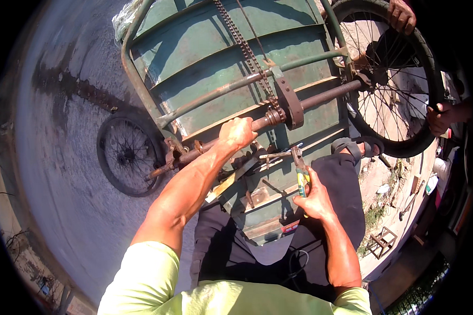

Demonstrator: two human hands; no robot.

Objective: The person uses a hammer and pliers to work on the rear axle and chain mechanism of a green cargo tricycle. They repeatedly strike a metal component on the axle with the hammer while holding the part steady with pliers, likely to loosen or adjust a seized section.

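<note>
My left hand is closed around a rusty axle that crosses the green underside of a cart. A bicycle-type chain runs down to the axle just right of that hand, beside a brown metal bracket. My right hand grips pliers with yellow-green handles, jaws pointing up and away from me. Near the jaws lies a thin pale rod; whether they touch it I cannot tell. Several tools and a wooden piece lie on the cart's underside between my hands.
A spoked wheel is mounted at the axle's right end, with another person's two hands on its tyre. A second wheel rests at the left. My sandalled foot is near the right wheel. A small metal frame sits lower right.
</note>
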